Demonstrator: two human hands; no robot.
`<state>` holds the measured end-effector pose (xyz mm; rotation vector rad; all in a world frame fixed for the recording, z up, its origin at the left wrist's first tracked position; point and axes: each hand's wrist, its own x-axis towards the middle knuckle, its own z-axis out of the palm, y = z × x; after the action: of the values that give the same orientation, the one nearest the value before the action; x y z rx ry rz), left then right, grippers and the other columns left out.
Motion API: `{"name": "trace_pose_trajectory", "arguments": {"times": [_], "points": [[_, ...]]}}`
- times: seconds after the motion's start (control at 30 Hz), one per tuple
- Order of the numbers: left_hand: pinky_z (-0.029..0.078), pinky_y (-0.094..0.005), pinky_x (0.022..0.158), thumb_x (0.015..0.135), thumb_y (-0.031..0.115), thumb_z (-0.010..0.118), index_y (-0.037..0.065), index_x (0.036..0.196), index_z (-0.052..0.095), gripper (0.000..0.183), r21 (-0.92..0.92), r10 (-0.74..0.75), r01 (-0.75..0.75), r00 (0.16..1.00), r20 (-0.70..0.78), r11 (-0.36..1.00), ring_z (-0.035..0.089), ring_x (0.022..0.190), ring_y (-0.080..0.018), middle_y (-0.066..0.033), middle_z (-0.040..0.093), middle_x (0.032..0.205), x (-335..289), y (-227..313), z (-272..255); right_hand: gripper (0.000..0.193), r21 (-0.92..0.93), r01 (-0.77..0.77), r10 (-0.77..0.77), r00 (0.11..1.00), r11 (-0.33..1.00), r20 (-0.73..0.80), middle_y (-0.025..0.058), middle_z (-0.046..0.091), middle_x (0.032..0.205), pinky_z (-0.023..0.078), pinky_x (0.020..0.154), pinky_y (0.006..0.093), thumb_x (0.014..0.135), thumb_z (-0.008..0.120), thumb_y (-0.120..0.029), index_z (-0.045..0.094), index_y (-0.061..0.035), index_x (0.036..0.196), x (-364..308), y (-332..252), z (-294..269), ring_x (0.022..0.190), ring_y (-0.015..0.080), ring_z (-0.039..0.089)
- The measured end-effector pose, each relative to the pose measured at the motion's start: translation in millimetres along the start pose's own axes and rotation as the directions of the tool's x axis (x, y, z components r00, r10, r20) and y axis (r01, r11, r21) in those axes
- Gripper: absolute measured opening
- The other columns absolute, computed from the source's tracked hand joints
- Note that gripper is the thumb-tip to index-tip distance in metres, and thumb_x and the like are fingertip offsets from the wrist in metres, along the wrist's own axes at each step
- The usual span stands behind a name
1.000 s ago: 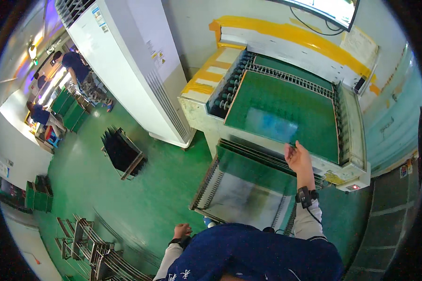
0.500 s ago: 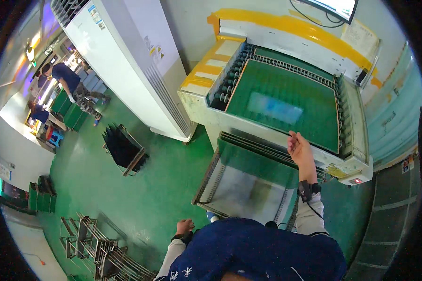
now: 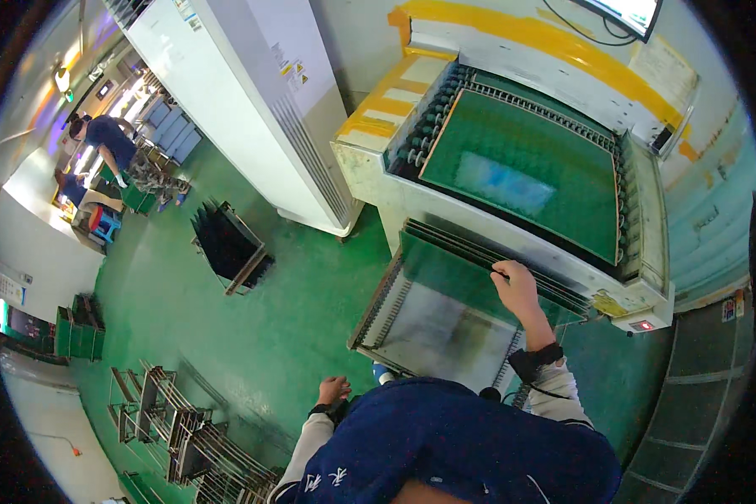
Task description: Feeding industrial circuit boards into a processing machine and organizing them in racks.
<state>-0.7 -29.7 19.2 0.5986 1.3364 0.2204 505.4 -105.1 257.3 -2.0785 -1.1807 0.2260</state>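
Observation:
My right hand (image 3: pixel 519 292) is at the top edge of the nearest upright green panel (image 3: pixel 449 273), its fingers bent over that edge and pinched on it. That panel stands in a metal rack (image 3: pixel 375 302) with toothed side rails, and several more panels are packed behind it. Beyond the rack, another green panel (image 3: pixel 521 151) lies flat on the rollers of a conveyor machine (image 3: pixel 365 172). My left hand (image 3: pixel 334 390) hangs low beside my body, left of the rack, with its fingers curled in and nothing visible in them.
A tall white cabinet unit (image 3: pixel 252 101) stands left of the machine. On the green floor are a rack of dark panels (image 3: pixel 229 245) and several bare metal racks (image 3: pixel 176 433). Two other people (image 3: pixel 113 143) work at the far left. A screen (image 3: pixel 622 13) hangs above the machine.
My right hand has come down from above the machine's front edge to the top edge of the racked panel, and its fingers have closed. My left hand stays low, still curled.

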Motion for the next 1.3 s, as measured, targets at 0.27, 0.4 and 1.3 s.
{"name": "trace_pose_trajectory", "arguments": {"times": [0.27,0.4,1.3], "points": [[0.044,-0.0283,0.042,0.081,0.02,0.055,-0.001,0.091,0.051,0.023,0.1,0.024,-0.012,0.993,-0.118,0.995,0.058,0.056,-0.0198,-0.0099,0.058,0.074,-2,0,5,0.02,-0.145,0.002,0.016,0.992,0.989,0.123,0.0131,0.06,0.082,0.044,0.07,0.0395,0.074,0.061,-0.02,0.059,-0.0052,0.087,-5,-5,8,0.082,0.0302,0.056],[0.045,-0.028,0.044,0.081,0.021,0.056,-0.001,0.092,0.052,0.026,0.069,0.053,-0.045,0.992,-0.115,0.997,0.059,0.055,-0.0196,-0.0098,0.058,0.074,-4,-1,7,0.022,-0.314,-0.011,0.086,0.97,0.949,0.227,0.0148,0.06,0.08,0.045,0.066,0.0423,0.074,0.06,-0.024,0.059,-0.0058,0.085,-3,4,15,0.077,0.0321,0.056],[0.045,-0.0283,0.045,0.08,0.019,0.056,0.001,0.092,0.051,0.022,0.107,0.035,-0.02,0.99,-0.134,0.994,0.059,0.057,-0.0202,-0.0104,0.059,0.075,-6,3,9,0.026,-0.519,-0.119,0.29,0.92,0.847,0.263,0.0161,0.061,0.081,0.046,0.068,0.0423,0.071,0.062,-0.03,0.062,-0.0056,0.081,9,14,32,0.079,0.0322,0.058]]}}
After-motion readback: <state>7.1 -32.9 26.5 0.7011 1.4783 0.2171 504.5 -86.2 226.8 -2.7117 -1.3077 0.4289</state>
